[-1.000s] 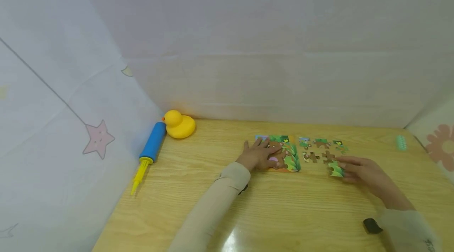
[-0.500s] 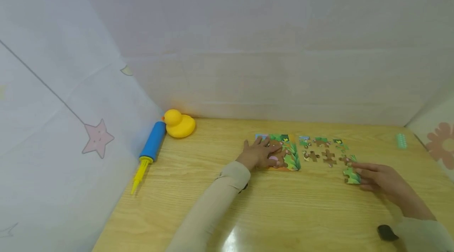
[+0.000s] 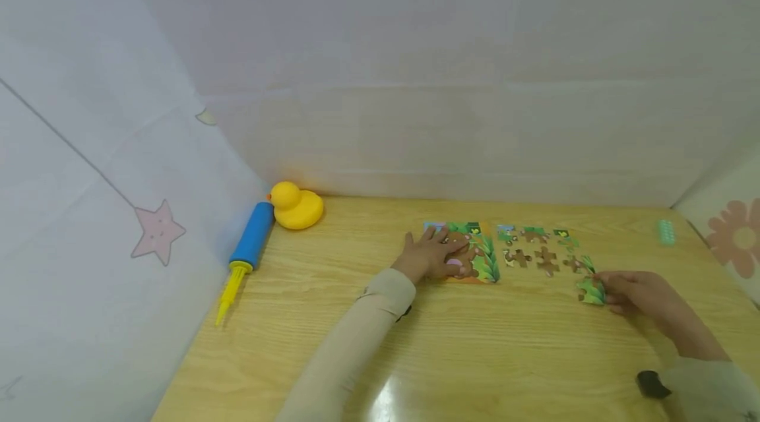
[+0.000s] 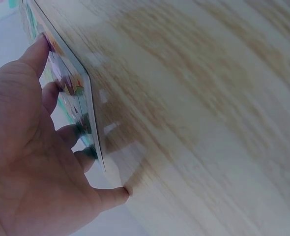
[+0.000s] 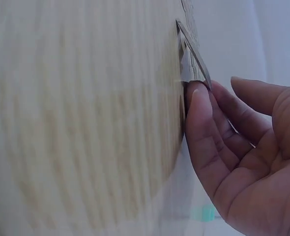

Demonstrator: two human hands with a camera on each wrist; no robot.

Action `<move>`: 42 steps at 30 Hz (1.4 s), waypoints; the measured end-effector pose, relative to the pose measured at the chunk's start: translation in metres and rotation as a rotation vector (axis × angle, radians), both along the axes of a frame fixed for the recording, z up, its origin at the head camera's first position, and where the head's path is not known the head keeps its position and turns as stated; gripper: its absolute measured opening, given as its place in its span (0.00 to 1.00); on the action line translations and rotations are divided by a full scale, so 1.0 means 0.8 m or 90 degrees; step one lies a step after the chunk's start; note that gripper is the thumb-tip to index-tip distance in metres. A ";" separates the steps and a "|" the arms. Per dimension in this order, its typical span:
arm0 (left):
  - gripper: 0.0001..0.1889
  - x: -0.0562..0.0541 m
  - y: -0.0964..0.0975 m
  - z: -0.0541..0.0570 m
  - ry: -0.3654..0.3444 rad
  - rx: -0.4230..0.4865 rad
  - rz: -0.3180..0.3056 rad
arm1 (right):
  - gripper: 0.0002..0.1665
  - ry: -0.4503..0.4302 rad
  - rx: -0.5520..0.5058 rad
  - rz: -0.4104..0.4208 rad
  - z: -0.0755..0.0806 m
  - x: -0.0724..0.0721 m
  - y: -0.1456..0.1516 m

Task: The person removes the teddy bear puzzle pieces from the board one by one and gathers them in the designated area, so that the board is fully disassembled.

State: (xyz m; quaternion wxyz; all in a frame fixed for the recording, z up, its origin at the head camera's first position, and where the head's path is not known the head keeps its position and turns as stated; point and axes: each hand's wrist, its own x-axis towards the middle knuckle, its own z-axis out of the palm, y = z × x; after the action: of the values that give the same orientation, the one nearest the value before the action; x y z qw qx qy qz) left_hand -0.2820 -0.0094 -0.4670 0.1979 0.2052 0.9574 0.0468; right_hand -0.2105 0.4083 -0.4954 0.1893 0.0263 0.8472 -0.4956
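Note:
My left hand (image 3: 424, 257) lies with fingers spread on a bear picture card (image 3: 488, 260); in the left wrist view its fingertips touch the card's face while the little finger rests on the wood. At the right, my right hand (image 3: 644, 297) holds a green jigsaw piece (image 3: 590, 291) by its right edge. The right wrist view shows this piece (image 5: 198, 56) tilted, its far edge near the table and its near edge at my curled fingertips. More jigsaw pieces lie between the hands, among them a brown one (image 3: 546, 260) and a top middle one (image 3: 534, 235).
A yellow rubber duck (image 3: 298, 206) sits at the table's back left beside a blue and yellow hand pump (image 3: 252, 237). A small mint-green bumpy object (image 3: 666, 232) lies at the back right. Printed cloth walls enclose the wooden table (image 3: 463, 356) at the back and sides.
My right hand has moved right with the green piece, away from the brown pieces, then nearly stopped by the lower right of the group. The left hand stays on the card.

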 end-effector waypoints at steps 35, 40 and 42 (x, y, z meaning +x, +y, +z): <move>0.43 -0.012 -0.013 -0.020 0.093 0.052 -0.031 | 0.35 0.057 -0.070 0.082 0.026 -0.068 -0.159; 0.48 -0.014 -0.032 -0.012 0.090 0.046 -0.038 | 0.32 0.059 -0.098 0.098 0.029 -0.071 -0.175; 0.48 -0.016 -0.042 -0.008 0.088 0.042 -0.036 | 0.32 0.055 -0.106 0.118 0.029 -0.073 -0.180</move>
State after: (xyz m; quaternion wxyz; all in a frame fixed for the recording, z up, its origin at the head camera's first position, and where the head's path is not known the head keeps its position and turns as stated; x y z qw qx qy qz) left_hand -0.2945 -0.0433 -0.4732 0.1257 0.2412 0.9605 0.0581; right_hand -0.2687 0.2639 -0.4722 0.1994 -0.0896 0.8093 -0.5453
